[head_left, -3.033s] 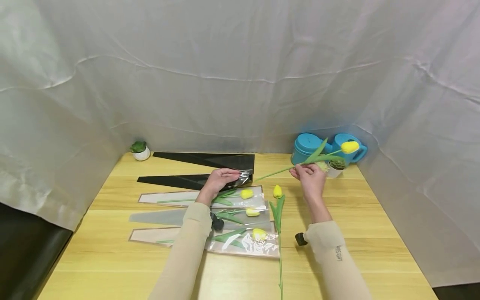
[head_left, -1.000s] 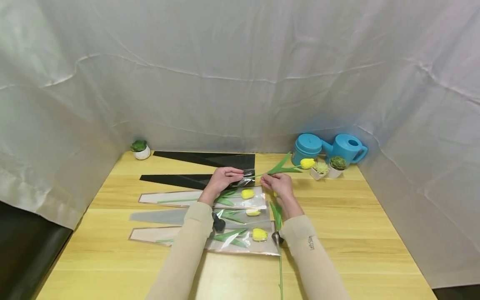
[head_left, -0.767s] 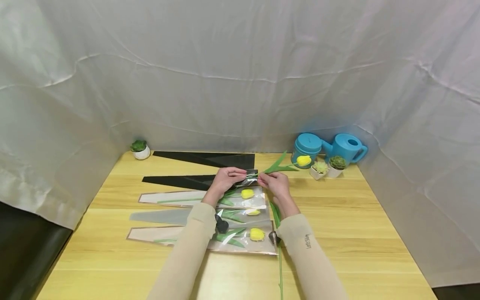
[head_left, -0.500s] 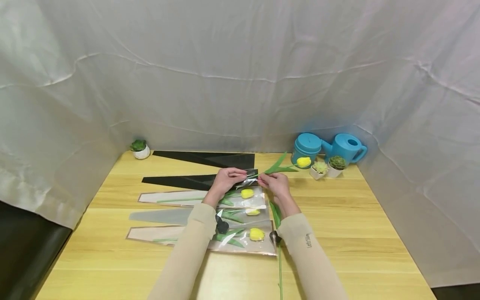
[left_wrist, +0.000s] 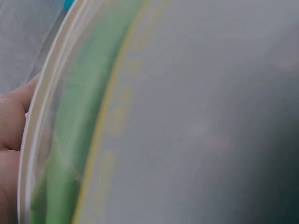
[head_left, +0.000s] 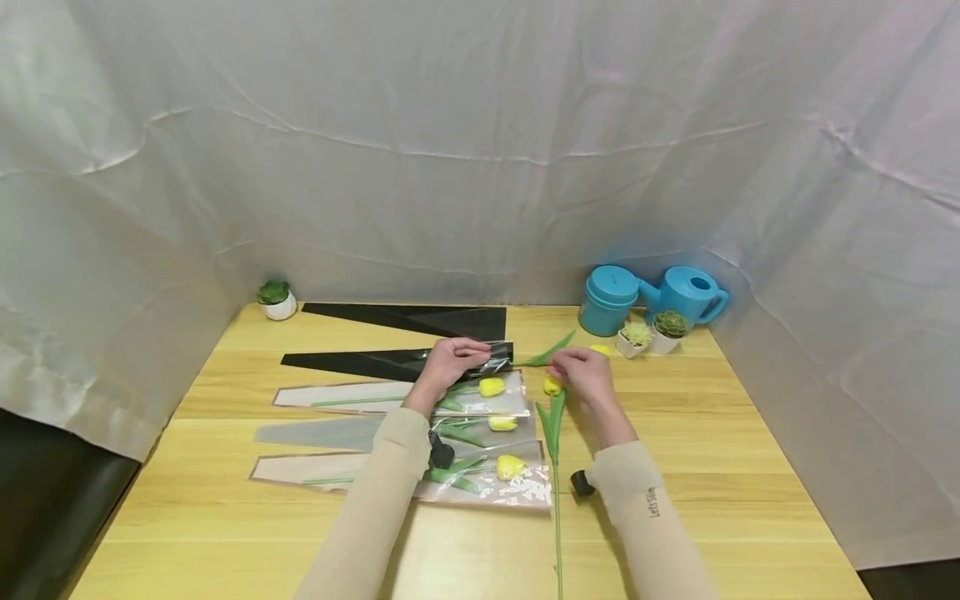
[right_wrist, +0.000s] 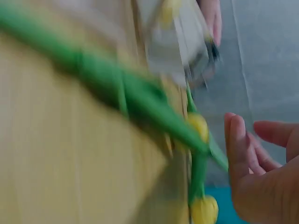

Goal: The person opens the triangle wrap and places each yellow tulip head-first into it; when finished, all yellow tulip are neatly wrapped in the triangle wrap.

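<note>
My left hand (head_left: 453, 362) pinches the clear, shiny mouth of a black sleeve (head_left: 375, 363). A yellow tulip's stem runs into that mouth, its leaves (head_left: 551, 352) outside on the right. My right hand (head_left: 585, 375) is over this tulip, partly covering the bloom; in the right wrist view the fingers and thumb of the hand (right_wrist: 261, 177) stand apart, with the bloom (right_wrist: 204, 210) beside them. Another tulip (head_left: 555, 433) lies lengthwise below. The left wrist view shows part of the hand (left_wrist: 11, 126) behind a blurred film edge and green leaves.
Another black sleeve (head_left: 450, 319) lies at the back. Several sleeves with tulips, such as the nearest one (head_left: 480, 496), lie in front. A blue canister (head_left: 607, 302), a blue watering can (head_left: 684, 296) and small potted plants (head_left: 636, 337) stand back right; another pot (head_left: 279, 305) stands back left.
The right hand brought the tulip left to the sleeve mouth, and its stem went in. Since half a second ago that hand has moved right along the tulip, its fingers now apart. The left hand stays on the sleeve.
</note>
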The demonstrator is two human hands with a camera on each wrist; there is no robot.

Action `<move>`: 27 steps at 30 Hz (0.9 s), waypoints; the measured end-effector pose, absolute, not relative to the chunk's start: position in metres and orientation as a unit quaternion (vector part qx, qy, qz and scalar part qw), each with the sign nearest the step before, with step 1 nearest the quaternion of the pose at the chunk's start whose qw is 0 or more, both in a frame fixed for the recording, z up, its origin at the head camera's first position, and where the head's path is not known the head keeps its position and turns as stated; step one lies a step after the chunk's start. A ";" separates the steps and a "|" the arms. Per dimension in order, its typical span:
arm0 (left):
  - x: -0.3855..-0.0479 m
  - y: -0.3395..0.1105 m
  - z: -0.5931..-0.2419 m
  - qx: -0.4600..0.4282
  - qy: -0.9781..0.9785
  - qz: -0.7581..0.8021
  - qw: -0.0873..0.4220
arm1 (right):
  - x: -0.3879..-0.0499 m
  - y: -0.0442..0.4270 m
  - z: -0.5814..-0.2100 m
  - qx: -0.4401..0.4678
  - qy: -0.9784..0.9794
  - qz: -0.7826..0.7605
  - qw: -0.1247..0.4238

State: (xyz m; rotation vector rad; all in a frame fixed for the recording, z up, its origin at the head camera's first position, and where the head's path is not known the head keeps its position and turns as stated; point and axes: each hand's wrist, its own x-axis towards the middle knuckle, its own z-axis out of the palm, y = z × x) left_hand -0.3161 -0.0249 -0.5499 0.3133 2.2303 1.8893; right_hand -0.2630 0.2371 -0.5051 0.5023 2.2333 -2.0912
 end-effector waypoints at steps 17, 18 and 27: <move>-0.317 -0.026 -0.552 0.106 0.753 0.642 0.098 | -0.285 0.313 -0.525 -0.033 0.914 -0.394 -0.095; -0.317 -0.026 -0.552 0.105 0.754 0.641 0.097 | -0.287 0.313 -0.526 -0.041 0.918 -0.384 -0.092; -0.316 -0.023 -0.553 0.102 0.750 0.646 0.096 | -0.301 0.314 -0.538 -0.073 0.942 -0.322 -0.067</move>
